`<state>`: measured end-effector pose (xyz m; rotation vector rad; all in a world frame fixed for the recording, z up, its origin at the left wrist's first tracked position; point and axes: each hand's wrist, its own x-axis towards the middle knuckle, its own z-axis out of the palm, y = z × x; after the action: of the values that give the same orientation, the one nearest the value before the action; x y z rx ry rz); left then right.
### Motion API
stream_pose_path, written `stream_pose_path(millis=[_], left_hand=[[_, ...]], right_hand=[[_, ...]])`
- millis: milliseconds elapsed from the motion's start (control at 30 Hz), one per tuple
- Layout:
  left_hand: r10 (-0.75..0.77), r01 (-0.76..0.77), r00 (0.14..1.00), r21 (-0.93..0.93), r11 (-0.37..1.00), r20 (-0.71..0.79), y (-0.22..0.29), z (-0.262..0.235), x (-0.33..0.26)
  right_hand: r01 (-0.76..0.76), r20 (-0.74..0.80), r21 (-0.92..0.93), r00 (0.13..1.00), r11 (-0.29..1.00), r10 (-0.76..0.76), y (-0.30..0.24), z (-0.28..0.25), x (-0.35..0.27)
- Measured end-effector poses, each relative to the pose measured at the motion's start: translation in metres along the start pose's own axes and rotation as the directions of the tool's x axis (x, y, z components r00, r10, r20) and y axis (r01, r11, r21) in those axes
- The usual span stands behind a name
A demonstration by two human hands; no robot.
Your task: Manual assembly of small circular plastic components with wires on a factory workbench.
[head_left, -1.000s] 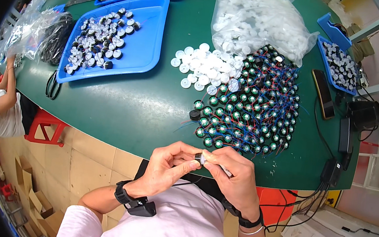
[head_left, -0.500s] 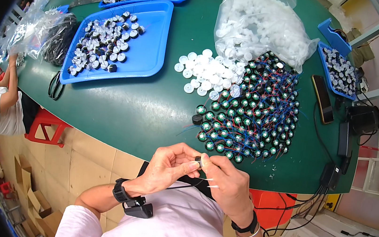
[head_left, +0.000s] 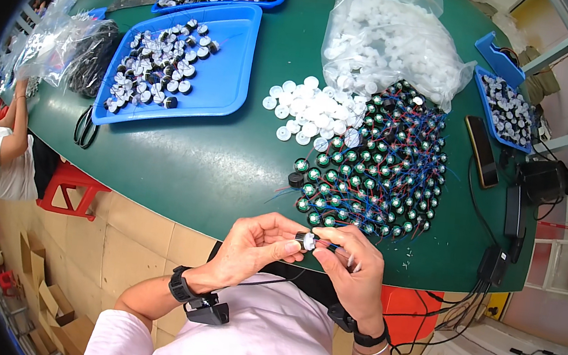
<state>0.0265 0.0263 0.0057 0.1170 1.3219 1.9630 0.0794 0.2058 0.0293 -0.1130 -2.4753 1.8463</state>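
Observation:
Over the table's near edge, my left hand [head_left: 258, 242] pinches a small round black part with a white cap [head_left: 308, 241] between thumb and fingertips. Thin red and blue wires [head_left: 334, 246] run from this part toward my right hand [head_left: 359, 272], whose thumb and fingers close around them. Something small and white [head_left: 353, 263] shows by the curled right fingers; its shape is partly hidden. Beyond my hands stand many black round parts with green faces and wires [head_left: 368, 181]. Loose white round caps [head_left: 313, 114] lie in a pile beside them.
A clear bag of white caps [head_left: 386, 41] lies behind the pile. Blue trays [head_left: 230, 64] of capped parts are at left and far back; another blue tray [head_left: 505, 109] sits right. A phone [head_left: 481, 152] and cables lie right. Another person [head_left: 6, 157] is at far left.
The part between my hands has turned, so its white cap now shows. My right hand has shifted right, with the wires now visible between its fingers.

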Motion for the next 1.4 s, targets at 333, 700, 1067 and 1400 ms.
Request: stream_pose_path(millis=[333, 700, 1067, 1400], left_hand=[[0.086, -0.082, 0.995, 0.075, 0.994, -0.056, -0.014, 0.000, 0.000], [0.010, -0.002, 0.997, -0.097, 0.995, 0.075, 0.010, -0.002, 0.001], [0.054, 0.048, 0.975, -0.443, 0.895, 0.214, 0.002, -0.007, 0.001], [0.113, 0.180, 0.925, -0.679, 0.712, 0.363, -0.013, -0.008, 0.008]], right_hand=[[0.168, 0.005, -0.087, 0.986, 0.982, -0.169, 0.013, 0.011, 0.007], [0.136, -0.013, -0.024, 0.991, 0.990, -0.136, -0.014, 0.001, 0.008], [0.145, -0.054, 0.078, 0.989, 0.986, -0.141, -0.024, 0.007, 0.004], [0.188, -0.131, 0.055, 0.975, 0.981, -0.180, -0.044, 0.015, -0.001]])
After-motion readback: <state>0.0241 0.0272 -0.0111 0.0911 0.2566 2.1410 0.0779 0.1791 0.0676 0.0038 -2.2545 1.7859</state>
